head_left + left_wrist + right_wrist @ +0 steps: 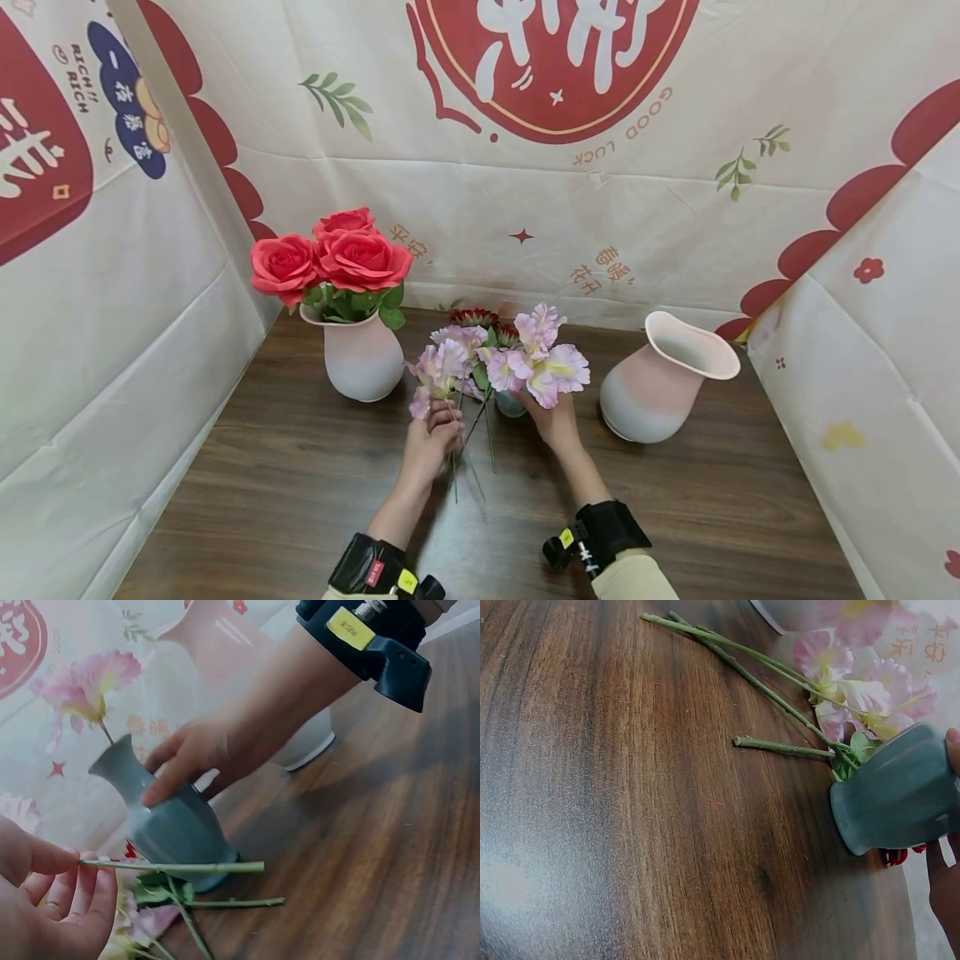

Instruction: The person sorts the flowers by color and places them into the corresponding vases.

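Observation:
My left hand (435, 437) pinches the green stem (180, 867) of a pink-and-yellow artificial flower (437, 371), its bloom pointing away from me. My right hand (553, 421) grips a small blue-green vase (169, 825) by its side, fingers around the body. One pink flower (94, 686) stands in that vase, and in the head view its petals hide most of the vase. Beside the vase base, more cut stems (780, 748) and pink blooms lie on the table. Dark red flowers (474, 317) show behind the vase.
At the left, a pink-and-white vase (363, 362) holds several red roses (363, 257). Another pink-and-white vase (652, 392) with a wide flared mouth stands at the right. Printed cloth walls (480, 192) enclose the wooden table (300, 500) at the back and sides.

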A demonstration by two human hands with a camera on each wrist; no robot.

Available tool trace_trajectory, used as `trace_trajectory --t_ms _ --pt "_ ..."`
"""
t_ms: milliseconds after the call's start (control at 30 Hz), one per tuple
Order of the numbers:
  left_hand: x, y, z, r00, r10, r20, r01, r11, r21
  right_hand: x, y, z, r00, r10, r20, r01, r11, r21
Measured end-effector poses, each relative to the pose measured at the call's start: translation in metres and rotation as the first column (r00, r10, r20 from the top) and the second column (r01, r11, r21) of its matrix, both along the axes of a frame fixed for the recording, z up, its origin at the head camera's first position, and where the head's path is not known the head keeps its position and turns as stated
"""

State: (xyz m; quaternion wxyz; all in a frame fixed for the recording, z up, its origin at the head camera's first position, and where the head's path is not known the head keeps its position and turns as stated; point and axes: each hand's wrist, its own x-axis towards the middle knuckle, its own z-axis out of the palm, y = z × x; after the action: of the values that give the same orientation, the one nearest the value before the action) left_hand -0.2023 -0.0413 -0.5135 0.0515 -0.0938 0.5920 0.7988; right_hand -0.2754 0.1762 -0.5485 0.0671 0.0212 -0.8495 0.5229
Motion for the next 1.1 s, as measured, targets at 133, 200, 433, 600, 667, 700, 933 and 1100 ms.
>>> trace_trajectory --t_ms 133,200,433,600,667,700,933,1100 --pt "-0.003 0.003 0.011 0.999 0.019 -0.044 -0.02 0.999 -0.025 0.0 0.0 0.0 1.0 -0.003 0.007 0.003 1.0 0.01" --pt "-0.005 0.004 0.018 0.998 0.022 -0.066 -0.025 0.999 -0.04 0.0 0.0 0.001 1.0 -0.006 0.014 0.006 1.0 0.01" --pt "-0.01 0.012 0.043 0.983 0.013 -0.181 -0.011 1.0 0.01 0.0 0.0 0.0 1.0 -0.013 0.005 0.013 1.0 -0.002" --pt "-0.011 0.022 0.06 0.95 0.008 -0.311 0.002 0.999 0.033 0.0 -0.001 -0.001 1.0 -0.019 -0.022 0.018 1.0 -0.019" --pt "-0.011 0.026 0.066 0.935 0.017 -0.354 0.002 0.999 0.054 0.0 -0.001 -0.001 0.999 -0.014 -0.044 0.013 0.999 -0.029" --pt "-0.012 0.028 0.068 0.926 0.024 -0.376 -0.003 0.998 0.056 0.0 -0.001 -0.001 0.998 -0.01 -0.058 0.008 0.999 -0.036" --pt "-0.021 0.038 0.083 0.916 0.089 -0.391 -0.168 0.97 -0.174 -0.002 -0.001 -0.002 0.986 0.043 -0.159 -0.059 0.994 -0.095" --pt "-0.027 0.046 0.091 0.912 0.093 -0.4 -0.219 0.934 -0.284 -0.001 -0.001 -0.001 0.996 0.03 -0.081 -0.038 0.995 -0.094"
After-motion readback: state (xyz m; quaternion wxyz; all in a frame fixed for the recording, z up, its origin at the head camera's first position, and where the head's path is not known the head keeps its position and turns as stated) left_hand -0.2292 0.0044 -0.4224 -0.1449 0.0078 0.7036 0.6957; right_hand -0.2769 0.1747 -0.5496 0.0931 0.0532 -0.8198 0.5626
